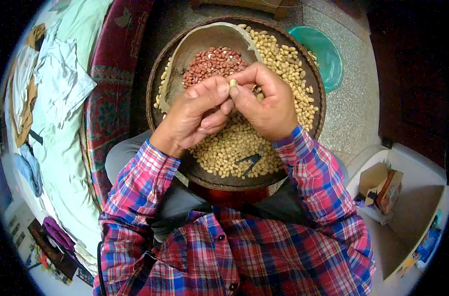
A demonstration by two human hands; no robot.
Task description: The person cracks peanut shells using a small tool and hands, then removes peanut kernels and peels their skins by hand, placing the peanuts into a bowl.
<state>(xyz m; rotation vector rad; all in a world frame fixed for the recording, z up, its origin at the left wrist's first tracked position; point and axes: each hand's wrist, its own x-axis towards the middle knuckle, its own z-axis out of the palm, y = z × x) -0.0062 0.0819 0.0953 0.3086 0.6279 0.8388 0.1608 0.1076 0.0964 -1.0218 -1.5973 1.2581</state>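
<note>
My left hand (197, 111) and my right hand (264, 101) meet above a round woven tray (154, 106). Pinched between the fingertips of both is a peanut in its shell (232, 84). Just beyond my fingers, red shelled peanuts (212, 66) lie in a gourd-like scoop (199, 37) resting on the tray. Unshelled peanuts (224, 150) are heaped under my wrists and along the tray's right side. A dark V-shaped tool (249, 163), perhaps a small pair of pliers, sits on the near heap. Part of the tray is hidden by my hands.
A green plastic basin (328, 59) stands on the floor (355, 93) past the tray's right edge. To the left is a bed (61, 143) with clothes on it. An open white container (407, 217) holding a cardboard box is at the lower right.
</note>
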